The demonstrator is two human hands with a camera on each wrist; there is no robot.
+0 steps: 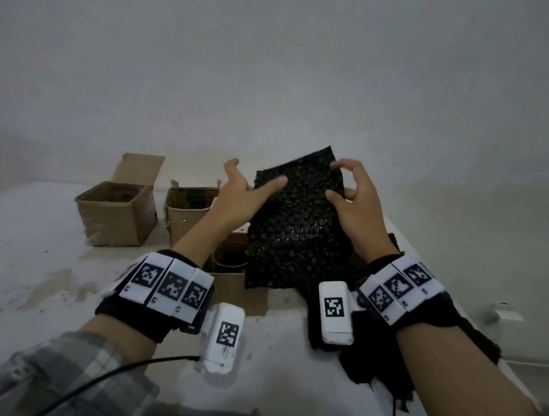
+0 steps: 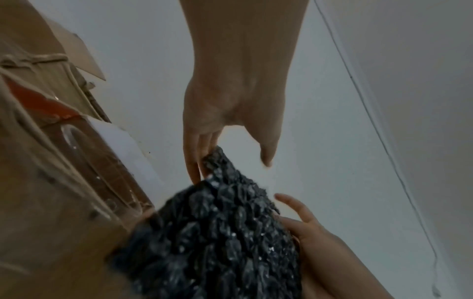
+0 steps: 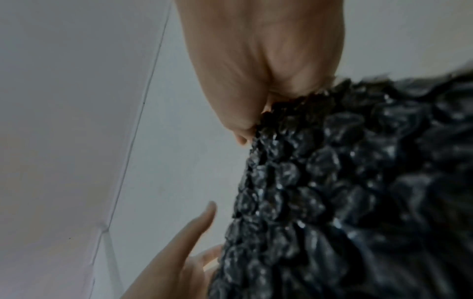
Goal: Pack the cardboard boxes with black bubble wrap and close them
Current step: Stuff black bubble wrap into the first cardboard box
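- A sheet of black bubble wrap (image 1: 293, 218) is held up above an open cardboard box (image 1: 229, 268);
- its left edge is touched by the straight-fingered left hand (image 1: 240, 195);
- its right edge is gripped by the curled right hand (image 1: 355, 202).

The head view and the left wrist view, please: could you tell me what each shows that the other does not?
Only the head view shows the far-left open cardboard box, its flap raised, and both marker-covered wristbands. Only the left wrist view shows a thin cable on the wall, and the thumb held clear of the sheet. Both show the black bubble wrap sheet between the left hand and right hand, above a near box holding a clear glass.
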